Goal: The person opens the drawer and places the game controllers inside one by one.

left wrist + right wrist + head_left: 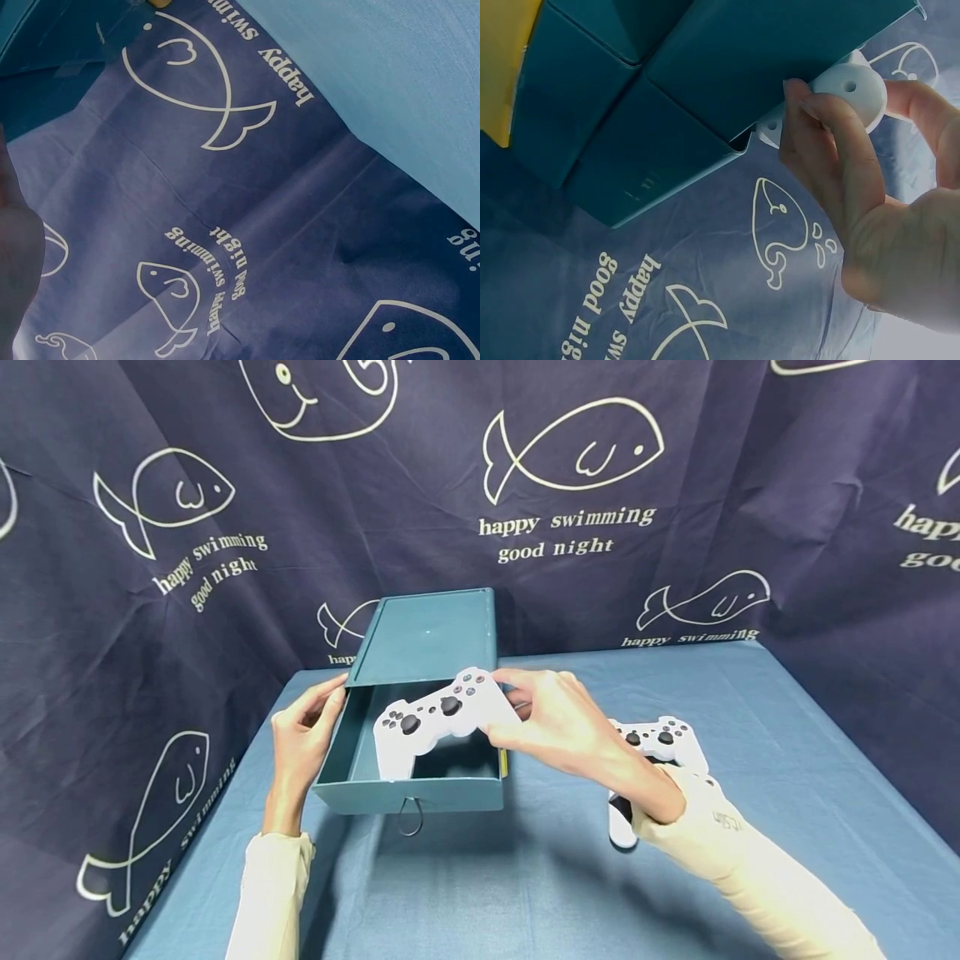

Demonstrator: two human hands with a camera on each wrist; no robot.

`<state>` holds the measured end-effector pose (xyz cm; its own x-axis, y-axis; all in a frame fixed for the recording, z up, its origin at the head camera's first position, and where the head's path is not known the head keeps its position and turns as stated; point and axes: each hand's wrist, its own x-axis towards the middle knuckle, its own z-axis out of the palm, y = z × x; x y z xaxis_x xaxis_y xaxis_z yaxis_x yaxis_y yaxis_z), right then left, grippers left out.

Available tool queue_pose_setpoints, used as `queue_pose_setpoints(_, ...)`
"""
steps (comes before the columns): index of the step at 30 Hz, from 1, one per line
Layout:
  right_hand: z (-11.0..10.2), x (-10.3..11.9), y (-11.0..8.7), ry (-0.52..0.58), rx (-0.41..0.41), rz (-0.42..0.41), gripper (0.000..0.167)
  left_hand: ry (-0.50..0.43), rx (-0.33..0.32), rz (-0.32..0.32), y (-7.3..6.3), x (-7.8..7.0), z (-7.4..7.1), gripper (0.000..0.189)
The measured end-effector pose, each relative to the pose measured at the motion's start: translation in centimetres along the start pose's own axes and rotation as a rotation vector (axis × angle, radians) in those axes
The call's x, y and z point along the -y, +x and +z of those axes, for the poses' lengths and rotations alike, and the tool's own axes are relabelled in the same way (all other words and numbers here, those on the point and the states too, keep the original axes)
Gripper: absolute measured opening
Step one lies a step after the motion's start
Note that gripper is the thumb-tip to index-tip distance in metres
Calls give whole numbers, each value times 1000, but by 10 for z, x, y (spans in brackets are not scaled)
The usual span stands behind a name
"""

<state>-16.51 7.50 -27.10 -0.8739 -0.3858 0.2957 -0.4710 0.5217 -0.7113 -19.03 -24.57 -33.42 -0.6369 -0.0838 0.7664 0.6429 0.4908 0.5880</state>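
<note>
Right hand (551, 714) grips a white game controller (429, 729) by its right handle. Controller is tilted over the open front part of the teal box (457, 795), other handle dipping inside, near the front wall. Right wrist view: fingers and thumb pinch a rounded white end beside the box edge.

Left hand (302, 727) pinches the box's left side, by the front edge of the flat teal cover (427, 635). Wire loop (411, 817) hangs on the front wall; yellow strip (503, 763) on the right side.

Box shows over the back-left part of the table (787, 777). Second white controller (649, 732) lies toward the table's right edge, partly behind the right forearm; white-and-black piece (622, 835) just in front, mostly hidden, can't tell what. Dark fish-print cloth (570, 585) stands behind the table's back edge.
</note>
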Motion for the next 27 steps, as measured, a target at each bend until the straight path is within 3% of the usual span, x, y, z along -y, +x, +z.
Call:
queue_pose_setpoints(13, 2, 6, -2, -117, -21, -91, 38, 8, -4, -1, -1, -1, 0, 21)
queue_pose_setpoints(27, -2, 12, 1, -147, 21, -63, 41, 13, -11, 8, -1, -2, 2, 21)
